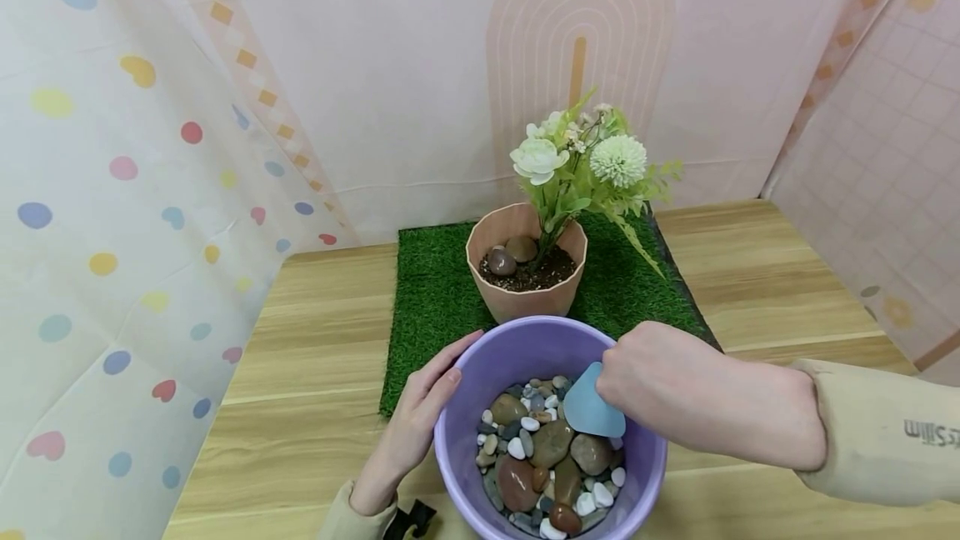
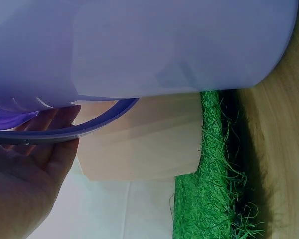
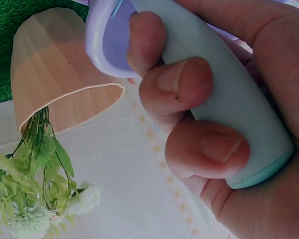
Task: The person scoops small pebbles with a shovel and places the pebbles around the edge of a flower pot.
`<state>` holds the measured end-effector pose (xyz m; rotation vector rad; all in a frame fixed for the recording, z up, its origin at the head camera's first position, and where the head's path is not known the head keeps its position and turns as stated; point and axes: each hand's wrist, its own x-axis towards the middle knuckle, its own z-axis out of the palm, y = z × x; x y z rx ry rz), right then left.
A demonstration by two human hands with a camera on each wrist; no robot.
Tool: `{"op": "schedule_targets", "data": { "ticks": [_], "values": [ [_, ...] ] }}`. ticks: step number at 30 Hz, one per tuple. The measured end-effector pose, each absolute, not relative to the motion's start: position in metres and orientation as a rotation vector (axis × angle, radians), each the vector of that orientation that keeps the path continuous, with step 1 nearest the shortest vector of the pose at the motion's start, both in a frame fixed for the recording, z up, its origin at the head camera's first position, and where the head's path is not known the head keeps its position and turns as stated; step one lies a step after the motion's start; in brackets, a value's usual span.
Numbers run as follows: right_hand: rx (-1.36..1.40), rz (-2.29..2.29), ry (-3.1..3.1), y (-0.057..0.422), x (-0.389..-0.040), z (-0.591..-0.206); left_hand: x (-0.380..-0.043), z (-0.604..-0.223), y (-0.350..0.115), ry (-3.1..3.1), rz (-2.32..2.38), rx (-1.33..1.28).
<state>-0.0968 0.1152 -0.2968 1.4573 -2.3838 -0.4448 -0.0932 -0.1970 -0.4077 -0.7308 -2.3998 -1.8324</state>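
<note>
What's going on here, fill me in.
A person's right hand grips a blue scoop, its blade inside the purple bucket, above the stones there. Whether the scoop carries any cannot be seen. The left hand rests against the bucket's rim. Just behind, on the green mat, stands a pot with soil, white flowers and two stones lying on the soil.
</note>
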Motion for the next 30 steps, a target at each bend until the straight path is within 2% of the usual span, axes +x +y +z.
{"op": "schedule_targets", "data": {
  "ticks": [18,30],
  "values": [
    [1.544,-0.511,-2.364,0.117,-0.115,-0.302,-0.094,-0.407,-0.196,-2.398,-1.834,-0.739],
    [1.592,-0.502,-2.345,0.116,-0.115,-0.296,-0.093,-0.407,-0.196,-2.402,-1.839,-0.728]
  ]
}}
